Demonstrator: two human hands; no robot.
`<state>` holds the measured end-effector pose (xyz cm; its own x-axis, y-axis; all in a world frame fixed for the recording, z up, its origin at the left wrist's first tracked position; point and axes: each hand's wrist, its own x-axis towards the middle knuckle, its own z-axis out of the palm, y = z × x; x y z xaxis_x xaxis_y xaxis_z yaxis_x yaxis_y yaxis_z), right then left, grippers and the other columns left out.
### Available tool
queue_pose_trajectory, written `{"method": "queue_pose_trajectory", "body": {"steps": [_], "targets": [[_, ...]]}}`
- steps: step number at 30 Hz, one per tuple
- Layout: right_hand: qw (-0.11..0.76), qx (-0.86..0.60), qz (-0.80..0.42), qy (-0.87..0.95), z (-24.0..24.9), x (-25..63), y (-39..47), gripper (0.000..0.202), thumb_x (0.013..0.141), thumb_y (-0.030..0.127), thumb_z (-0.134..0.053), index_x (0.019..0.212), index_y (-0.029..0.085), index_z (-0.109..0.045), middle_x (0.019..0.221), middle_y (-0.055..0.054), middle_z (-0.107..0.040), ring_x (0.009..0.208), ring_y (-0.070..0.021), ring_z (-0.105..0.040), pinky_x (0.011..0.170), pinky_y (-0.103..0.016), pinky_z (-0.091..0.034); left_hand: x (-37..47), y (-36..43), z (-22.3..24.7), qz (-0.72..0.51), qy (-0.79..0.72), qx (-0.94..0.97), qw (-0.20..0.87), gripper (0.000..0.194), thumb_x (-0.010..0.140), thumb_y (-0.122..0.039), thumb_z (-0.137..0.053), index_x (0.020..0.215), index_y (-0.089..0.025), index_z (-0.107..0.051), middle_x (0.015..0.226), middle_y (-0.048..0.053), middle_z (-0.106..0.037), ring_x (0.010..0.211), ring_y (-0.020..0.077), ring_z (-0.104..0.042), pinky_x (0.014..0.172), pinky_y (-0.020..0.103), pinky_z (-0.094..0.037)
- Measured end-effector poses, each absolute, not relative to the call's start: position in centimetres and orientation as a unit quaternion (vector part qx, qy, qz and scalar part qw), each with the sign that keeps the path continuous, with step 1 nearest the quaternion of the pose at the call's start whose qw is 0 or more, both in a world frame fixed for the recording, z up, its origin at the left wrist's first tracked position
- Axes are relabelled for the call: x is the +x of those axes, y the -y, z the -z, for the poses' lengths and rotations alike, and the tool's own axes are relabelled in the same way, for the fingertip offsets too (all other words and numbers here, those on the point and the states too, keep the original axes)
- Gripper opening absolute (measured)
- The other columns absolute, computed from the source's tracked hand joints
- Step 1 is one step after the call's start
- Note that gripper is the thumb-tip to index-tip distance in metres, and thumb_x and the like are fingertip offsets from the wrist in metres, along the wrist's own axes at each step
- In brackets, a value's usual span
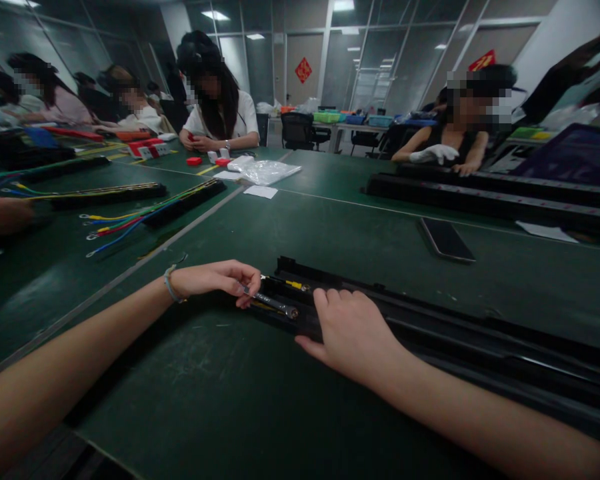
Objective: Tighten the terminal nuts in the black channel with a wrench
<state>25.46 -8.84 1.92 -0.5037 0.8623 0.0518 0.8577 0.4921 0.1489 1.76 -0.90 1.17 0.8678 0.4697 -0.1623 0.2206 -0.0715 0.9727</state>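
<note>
My left hand (230, 280) is closed round the near end of a metal wrench (273, 304). The wrench's ring end sits over a fastener inside a long black rail (450, 333), near the rail's left end. Just behind the wrench, a yellow-sleeved cable lug (296, 285) lies in the same rail. My right hand (353, 327) rests over the rail to the right of the wrench, its fingers bent over the far side and the thumb on the near side, gripping it. The rail runs off toward the right edge of the view.
A phone (447, 239) lies beyond the rail. Black strips with coloured cables (130, 220) are at the left. Plastic bags (270, 171) and a paper piece (261, 192) lie ahead. People sit across the green table (205, 373); more black rails (480, 197) are at the far right.
</note>
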Motion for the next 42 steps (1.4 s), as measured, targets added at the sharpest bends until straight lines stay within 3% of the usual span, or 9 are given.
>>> {"method": "queue_pose_trajectory", "body": {"steps": [42], "targets": [[0.006,0.496,-0.072,-0.865,-2.06,25.41,8.85,0.047,0.071,0.054,-0.041,0.09,0.013,-0.052,0.077,-0.011,-0.058,0.071,-0.0223,-0.053,0.064,-0.035,-0.038,2.05,0.96,-1.11,-0.1,-0.255,0.723,0.635,0.009,0.079,-0.021,-0.05,0.075,-0.013,-0.052,0.065,-0.001,-0.051,0.059,0.0121,-0.047,0.058,0.022,-0.038]]}}
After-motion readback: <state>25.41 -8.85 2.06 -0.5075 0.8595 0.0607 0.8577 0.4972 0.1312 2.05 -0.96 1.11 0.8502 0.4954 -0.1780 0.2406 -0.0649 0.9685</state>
